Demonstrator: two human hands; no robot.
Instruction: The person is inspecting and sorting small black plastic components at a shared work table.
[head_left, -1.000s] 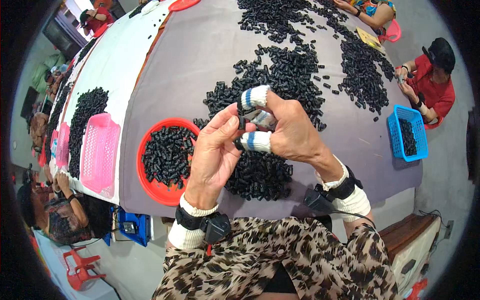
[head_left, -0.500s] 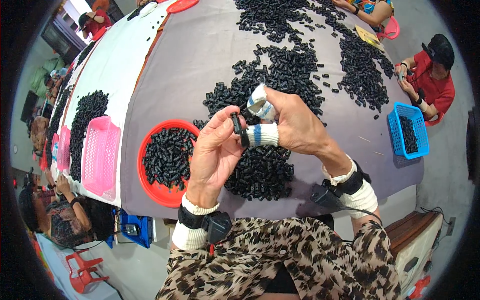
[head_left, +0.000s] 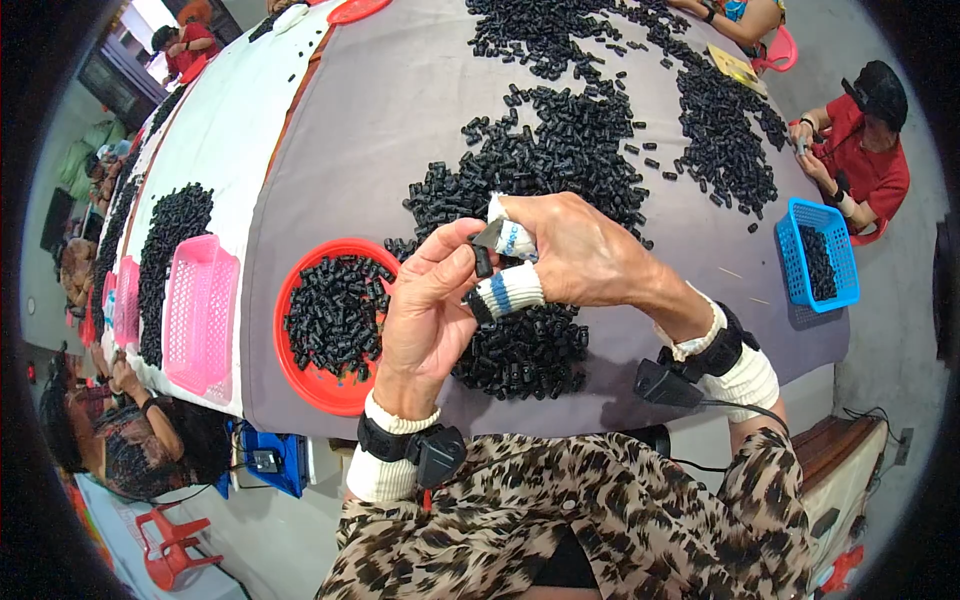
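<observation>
Fingertips of both hands are pinched on a small black part, seemingly light and rigid, best gripped at its ends.

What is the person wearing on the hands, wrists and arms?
Each wrist has a white knitted cuff under a black strap carrying a small black device: left hand, right hand. A thin cable runs from the right one. White finger sleeves with blue and black stripes cover two right fingers. Clothing is leopard-print.
</observation>
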